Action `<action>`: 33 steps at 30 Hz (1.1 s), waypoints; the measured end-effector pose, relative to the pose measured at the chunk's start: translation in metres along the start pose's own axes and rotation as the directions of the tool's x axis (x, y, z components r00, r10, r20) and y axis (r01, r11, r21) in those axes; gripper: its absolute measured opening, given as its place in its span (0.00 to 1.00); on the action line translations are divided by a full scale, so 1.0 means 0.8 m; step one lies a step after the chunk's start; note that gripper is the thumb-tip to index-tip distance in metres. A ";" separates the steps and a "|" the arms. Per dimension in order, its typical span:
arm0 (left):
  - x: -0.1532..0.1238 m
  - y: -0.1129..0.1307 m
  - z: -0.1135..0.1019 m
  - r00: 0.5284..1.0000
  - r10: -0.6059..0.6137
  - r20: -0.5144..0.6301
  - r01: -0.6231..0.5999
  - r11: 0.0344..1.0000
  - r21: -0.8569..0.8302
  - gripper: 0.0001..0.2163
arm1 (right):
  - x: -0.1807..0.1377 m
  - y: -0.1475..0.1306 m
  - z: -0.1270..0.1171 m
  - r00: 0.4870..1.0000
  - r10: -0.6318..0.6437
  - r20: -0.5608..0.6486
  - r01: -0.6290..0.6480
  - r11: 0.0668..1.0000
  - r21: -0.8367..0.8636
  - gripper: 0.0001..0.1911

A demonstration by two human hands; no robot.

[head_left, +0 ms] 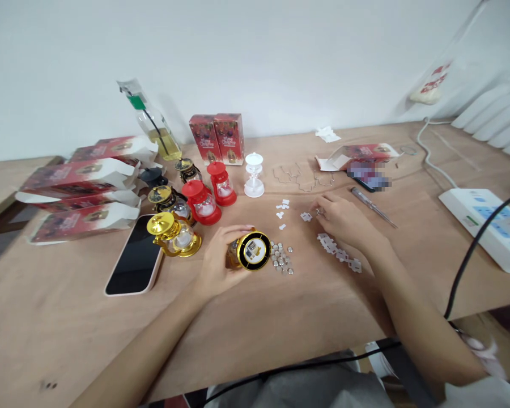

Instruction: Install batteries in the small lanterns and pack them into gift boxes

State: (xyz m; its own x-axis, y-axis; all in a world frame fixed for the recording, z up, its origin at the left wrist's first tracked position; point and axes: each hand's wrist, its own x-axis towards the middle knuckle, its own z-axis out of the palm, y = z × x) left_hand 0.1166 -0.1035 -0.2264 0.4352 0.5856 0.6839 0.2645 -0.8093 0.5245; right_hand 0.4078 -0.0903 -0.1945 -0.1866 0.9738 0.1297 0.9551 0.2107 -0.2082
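My left hand (221,258) is closed around a small gold toy lantern (254,251). The lantern lies tipped over, its round black base with an open middle facing the camera. Beside that base is a pile of silver button cells (281,256) on the table. My right hand (342,218) is low over the table with its fingers drawn together, next to small white plastic pieces (306,216); whether they pinch one is hidden. A row of similar white tabs (338,252) lies below the right palm, and a few loose ones (282,214) lie between the hands.
Left of my left hand stand gold, red (202,204) and black-gold lanterns near a phone (131,260). A white lantern (254,175), bent wires (301,177) and red boxes (229,139) are farther back. At right are a screwdriver (372,205) and a power strip (484,221).
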 end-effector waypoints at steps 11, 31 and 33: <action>0.001 0.002 0.000 1.000 0.009 0.004 -0.009 1.000 0.009 0.26 | 0.003 -0.007 0.019 0.994 -0.103 0.017 0.097 0.969 0.227 0.07; 0.000 0.002 0.002 1.000 0.013 -0.021 -0.012 0.999 0.030 0.25 | -0.005 -0.056 0.010 0.975 0.073 -0.211 0.152 0.472 0.868 0.08; -0.001 0.001 0.002 0.999 0.007 -0.041 -0.005 0.999 0.044 0.25 | -0.013 -0.081 0.011 0.978 0.075 -0.195 0.171 0.245 0.954 0.07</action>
State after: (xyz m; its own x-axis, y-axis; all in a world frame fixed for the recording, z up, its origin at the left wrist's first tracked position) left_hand 0.1180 -0.1047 -0.2269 0.4013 0.5811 0.7080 0.2993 -0.8137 0.4982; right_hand 0.3455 -0.1134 -0.1911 -0.0663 0.9517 0.2999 -0.0171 0.2995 -0.9540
